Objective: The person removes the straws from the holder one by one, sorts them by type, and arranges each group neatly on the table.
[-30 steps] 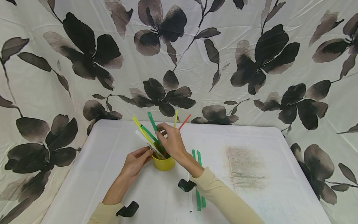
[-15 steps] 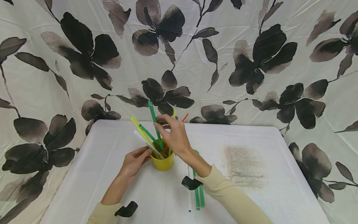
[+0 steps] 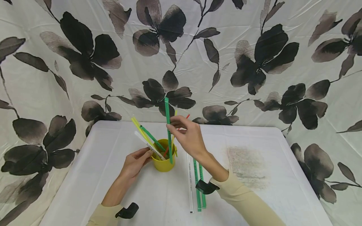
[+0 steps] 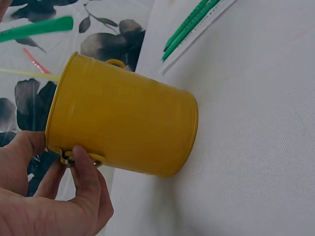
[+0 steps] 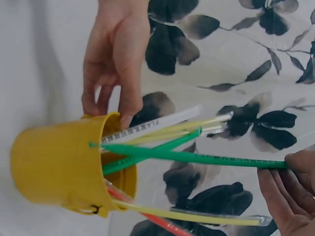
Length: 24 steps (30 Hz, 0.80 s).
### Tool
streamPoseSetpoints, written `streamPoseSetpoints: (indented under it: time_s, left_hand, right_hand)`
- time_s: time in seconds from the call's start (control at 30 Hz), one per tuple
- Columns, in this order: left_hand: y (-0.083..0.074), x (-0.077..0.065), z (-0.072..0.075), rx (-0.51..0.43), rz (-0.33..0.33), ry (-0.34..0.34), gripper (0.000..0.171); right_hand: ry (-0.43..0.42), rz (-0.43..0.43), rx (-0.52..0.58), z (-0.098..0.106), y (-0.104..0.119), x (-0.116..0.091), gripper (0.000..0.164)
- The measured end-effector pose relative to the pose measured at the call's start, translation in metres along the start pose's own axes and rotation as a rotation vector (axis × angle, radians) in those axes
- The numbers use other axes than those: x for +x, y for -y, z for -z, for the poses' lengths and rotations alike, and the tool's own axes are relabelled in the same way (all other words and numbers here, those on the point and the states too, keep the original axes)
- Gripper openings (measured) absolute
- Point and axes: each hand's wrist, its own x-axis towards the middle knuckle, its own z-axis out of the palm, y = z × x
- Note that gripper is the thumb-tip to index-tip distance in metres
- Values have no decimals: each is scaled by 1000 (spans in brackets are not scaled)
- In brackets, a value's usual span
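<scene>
A small yellow bucket point(image 3: 163, 166) stands on the table with several wrapped drinking straws leaning in it: white, yellow, green and red. My left hand point(image 3: 135, 163) holds the bucket at its rim; in the left wrist view its fingertips point(image 4: 84, 160) press by the handle lug. Above the bucket, my right hand point(image 3: 189, 136) pinches a green straw point(image 3: 167, 110) that points nearly straight up. Its lower end overlaps the outer wall of the bucket in the head and right wrist views. Another green straw point(image 5: 165, 150) stays inside, beside the white straw point(image 5: 152, 126).
Right of the bucket lie a white wrapped straw point(image 3: 190, 188) and two green straws point(image 3: 198, 197), partly under the right wrist. The white table point(image 3: 254, 207) bears a brownish smudge point(image 3: 249, 166). A flowered cloth point(image 3: 215, 62) hangs behind.
My right hand has drawn the green straw up out of the bucket and moved it to the right, tilting it more upright. The left hand keeps its hold on the bucket.
</scene>
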Motion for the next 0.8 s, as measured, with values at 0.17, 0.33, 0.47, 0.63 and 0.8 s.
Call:
streamPoseSetpoints:
  time_s: [0.17,0.33,0.47,0.63,0.8]
  left_hand:
    - [0,0,0,-2,-1,-3,47]
    - [0,0,1,1,7,-5,46]
    - [0,0,1,-4,2,-4,46]
    - [0,-1,1,-4,-7,2,47]
    - [0,-1,0,-5,-11,7,48]
  right_hand:
    - [9,-65,33,11,-10,-10,22]
    - [12,-154,65,24,-19,-25,23]
    - [15,-221,85,33,-28,-37,23]
    - [7,-297,100,45,-42,-52,24]
    - [1,-360,125,55,-58,-67,25]
